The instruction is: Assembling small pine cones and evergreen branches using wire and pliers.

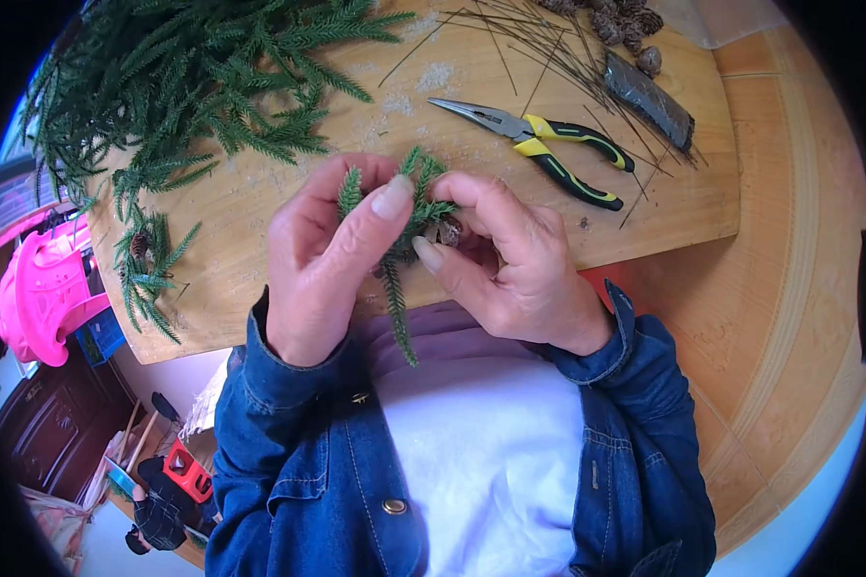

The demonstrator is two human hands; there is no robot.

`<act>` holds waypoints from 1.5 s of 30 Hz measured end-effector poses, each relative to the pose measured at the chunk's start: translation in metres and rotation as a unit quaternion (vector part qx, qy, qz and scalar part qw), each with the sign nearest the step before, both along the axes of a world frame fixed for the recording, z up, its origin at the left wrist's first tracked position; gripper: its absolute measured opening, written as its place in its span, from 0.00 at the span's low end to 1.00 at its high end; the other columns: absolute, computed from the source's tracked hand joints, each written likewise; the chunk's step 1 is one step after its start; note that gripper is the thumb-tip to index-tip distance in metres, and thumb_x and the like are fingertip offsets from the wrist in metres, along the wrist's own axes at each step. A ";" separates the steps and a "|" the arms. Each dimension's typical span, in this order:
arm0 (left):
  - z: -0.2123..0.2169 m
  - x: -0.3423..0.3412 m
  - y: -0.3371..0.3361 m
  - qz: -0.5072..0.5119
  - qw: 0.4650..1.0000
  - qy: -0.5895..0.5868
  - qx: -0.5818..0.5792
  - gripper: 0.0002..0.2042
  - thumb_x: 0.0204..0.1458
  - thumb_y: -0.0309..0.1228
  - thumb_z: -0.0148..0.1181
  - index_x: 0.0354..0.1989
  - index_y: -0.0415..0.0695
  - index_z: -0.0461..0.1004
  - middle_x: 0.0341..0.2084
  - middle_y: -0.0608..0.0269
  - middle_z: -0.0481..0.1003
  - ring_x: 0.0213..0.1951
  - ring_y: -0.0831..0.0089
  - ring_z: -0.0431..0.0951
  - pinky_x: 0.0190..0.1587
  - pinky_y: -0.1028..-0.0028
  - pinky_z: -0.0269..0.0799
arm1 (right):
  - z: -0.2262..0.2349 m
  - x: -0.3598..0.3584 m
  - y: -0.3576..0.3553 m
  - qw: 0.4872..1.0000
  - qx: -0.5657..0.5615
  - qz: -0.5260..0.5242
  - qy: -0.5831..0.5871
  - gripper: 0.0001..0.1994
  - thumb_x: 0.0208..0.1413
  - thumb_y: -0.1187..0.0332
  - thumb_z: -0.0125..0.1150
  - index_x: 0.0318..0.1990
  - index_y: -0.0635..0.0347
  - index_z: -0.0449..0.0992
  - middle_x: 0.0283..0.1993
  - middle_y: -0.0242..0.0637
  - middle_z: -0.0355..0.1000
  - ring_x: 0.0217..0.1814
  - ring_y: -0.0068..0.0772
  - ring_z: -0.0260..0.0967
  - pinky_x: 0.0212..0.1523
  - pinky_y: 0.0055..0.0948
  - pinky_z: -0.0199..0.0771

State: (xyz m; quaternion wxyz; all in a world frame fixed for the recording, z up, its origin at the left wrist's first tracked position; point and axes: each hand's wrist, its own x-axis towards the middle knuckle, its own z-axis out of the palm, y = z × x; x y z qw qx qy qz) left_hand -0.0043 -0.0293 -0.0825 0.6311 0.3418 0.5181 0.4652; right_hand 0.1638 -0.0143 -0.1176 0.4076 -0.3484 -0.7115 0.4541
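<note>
Close to my body, over the near edge of the wooden table [250, 250], both hands are closed on a green fir sprig [397, 313]. My left hand [322, 255] pinches its left side, with the thumb across the needles. On the other side my right hand [520, 260] grips it between thumb and fingers. A small pine cone [445, 231] sits among the needles by the right fingertips. The fingers partly hide where cone and sprig meet. One needled twig hangs down between the hands. Beyond them lie long-nose pliers [570, 176] with yellow and black handles.
A heap of green fir branches [212, 77] covers the far left. A sprig with a cone [154, 264] lies at the left edge. Thin wires [539, 48], a dark wrapped bundle [649, 99] and pine cones [630, 24] lie far right. A pink chair [43, 288] stands left.
</note>
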 end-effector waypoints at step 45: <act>-0.041 0.005 0.001 0.047 0.953 0.217 0.206 0.07 0.51 0.17 0.51 0.38 0.36 0.71 0.30 0.69 0.69 0.33 0.85 0.65 0.37 0.85 0.60 | -0.030 0.003 -0.005 1.000 -0.008 0.006 0.018 0.18 0.50 0.76 0.62 0.49 0.68 0.67 0.26 0.32 0.70 0.25 0.15 0.67 0.26 0.16 0.66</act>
